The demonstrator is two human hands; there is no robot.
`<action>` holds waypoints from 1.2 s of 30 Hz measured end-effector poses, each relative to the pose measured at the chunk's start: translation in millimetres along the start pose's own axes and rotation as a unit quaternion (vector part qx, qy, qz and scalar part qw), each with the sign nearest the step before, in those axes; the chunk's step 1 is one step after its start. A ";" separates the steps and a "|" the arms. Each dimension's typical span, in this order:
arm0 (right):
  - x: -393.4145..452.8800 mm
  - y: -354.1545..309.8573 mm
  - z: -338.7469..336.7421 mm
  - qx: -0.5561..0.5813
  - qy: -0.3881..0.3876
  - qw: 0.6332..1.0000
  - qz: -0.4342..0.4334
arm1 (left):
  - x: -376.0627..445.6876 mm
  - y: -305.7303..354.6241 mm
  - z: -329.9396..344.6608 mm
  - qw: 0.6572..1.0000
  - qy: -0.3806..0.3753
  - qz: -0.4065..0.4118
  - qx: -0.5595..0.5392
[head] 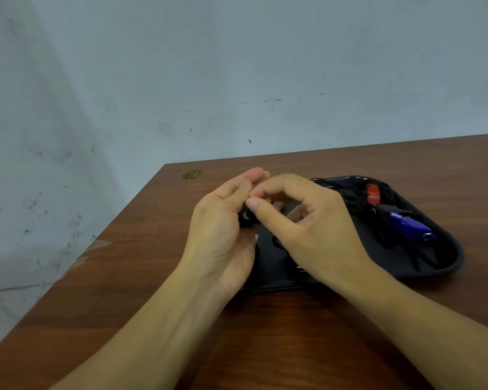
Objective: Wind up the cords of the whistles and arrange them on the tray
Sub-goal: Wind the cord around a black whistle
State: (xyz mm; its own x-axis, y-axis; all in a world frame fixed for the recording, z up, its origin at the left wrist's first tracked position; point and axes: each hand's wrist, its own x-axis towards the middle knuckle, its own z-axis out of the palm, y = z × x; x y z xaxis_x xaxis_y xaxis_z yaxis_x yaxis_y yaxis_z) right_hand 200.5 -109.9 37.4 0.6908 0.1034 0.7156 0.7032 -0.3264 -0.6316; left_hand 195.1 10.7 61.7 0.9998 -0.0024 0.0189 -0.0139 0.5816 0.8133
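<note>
Whistles lie on the tray (445,266), a black tray that sits on the brown table (293,333) at about 3 o'clock from the view's middle, its near rim partly hidden behind both hands. Behind the table stands a scuffed grey wall (181,66).

2 bare forearms come up from 6 o'clock and meet over the tray's left end. The left hand (223,229) has its palm turned toward the right, fingers curled round a small black whistle (247,219), of which only a dark sliver shows beside the thumb. The right hand (310,220) arches over it from 3 o'clock, thumb and forefinger closed together in a pinch just at the left hand's fingertips; what it pinches is too hidden to tell, though a black cord is likely.

On the tray's right half a tangle of black cords (355,204) spreads from 12 to 5 o'clock. Among them rests a blue whistle (409,223), pointing toward 4 o'clock, and just beyond it at 11 o'clock a red whistle (372,194).

A small brass-coloured disc (192,174) sits in the table's far left corner.
</note>
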 end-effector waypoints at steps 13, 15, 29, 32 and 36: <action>-3.8 12.4 8.5 -0.115 0.011 0.988 -0.103 | -2.7 3.9 2.0 0.998 0.032 -0.021 -0.041; -4.2 12.6 10.0 -0.098 0.001 0.991 -0.091 | -1.7 3.3 0.5 0.998 0.043 -0.019 -0.032; 2.9 8.9 -17.2 0.000 -0.024 0.999 -0.022 | -2.1 2.4 -3.2 0.999 -0.039 0.011 -0.008; 6.1 11.6 -26.0 -0.046 -0.075 0.996 -0.032 | -4.6 2.7 0.2 0.996 -0.085 -0.005 -0.022; 9.7 13.7 -29.3 -0.017 -0.085 0.996 -0.034 | -9.8 1.0 6.4 0.992 -0.117 -0.039 -0.024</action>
State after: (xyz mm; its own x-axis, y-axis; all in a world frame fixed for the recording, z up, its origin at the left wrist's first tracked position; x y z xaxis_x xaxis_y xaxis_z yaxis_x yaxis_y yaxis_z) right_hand 211.9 -141.0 44.5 0.6618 0.2823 0.6945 0.7455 -0.3450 -0.5702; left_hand 185.2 6.0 66.0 0.9673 -0.2348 0.0963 0.0695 0.6100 0.7894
